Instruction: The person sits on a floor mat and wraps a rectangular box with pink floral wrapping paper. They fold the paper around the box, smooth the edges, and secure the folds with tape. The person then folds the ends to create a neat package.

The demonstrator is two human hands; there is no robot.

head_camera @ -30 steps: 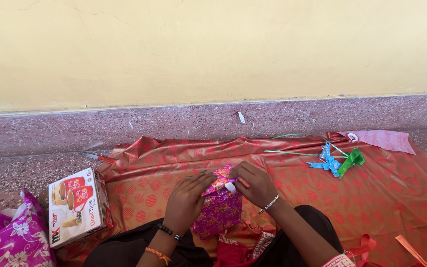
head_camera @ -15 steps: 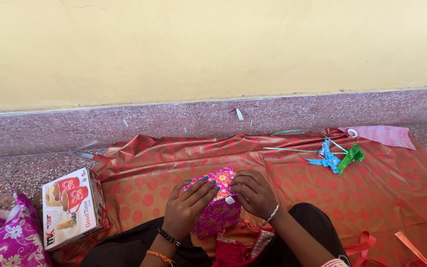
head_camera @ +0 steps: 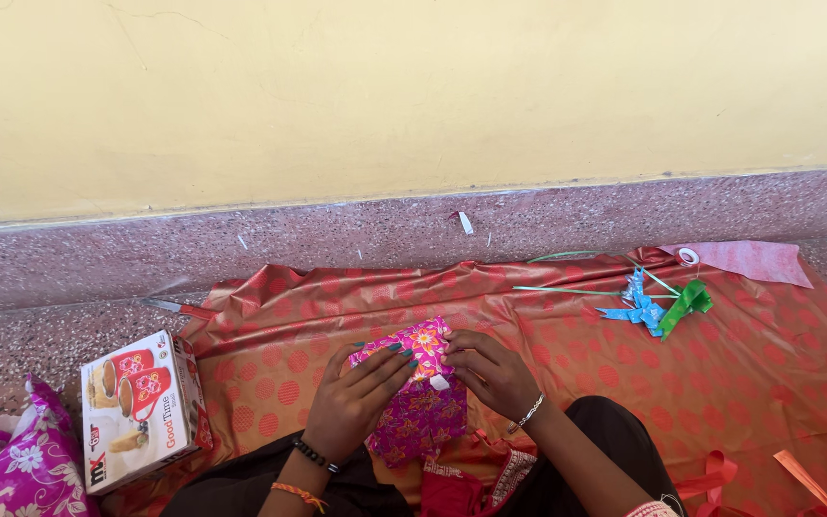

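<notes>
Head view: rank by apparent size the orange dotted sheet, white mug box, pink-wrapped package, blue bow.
1. Orange dotted sheet, by far the largest.
2. White mug box.
3. Pink-wrapped package, held by both hands and partly hidden, so its place against the box is unsure.
4. Blue bow, smallest, though farthest away.

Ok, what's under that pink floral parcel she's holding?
Under the pink floral parcel lies the orange dotted sheet, spread over the speckled floor. The left hand and right hand hold its top. The wrapping covers whatever is inside.
</notes>
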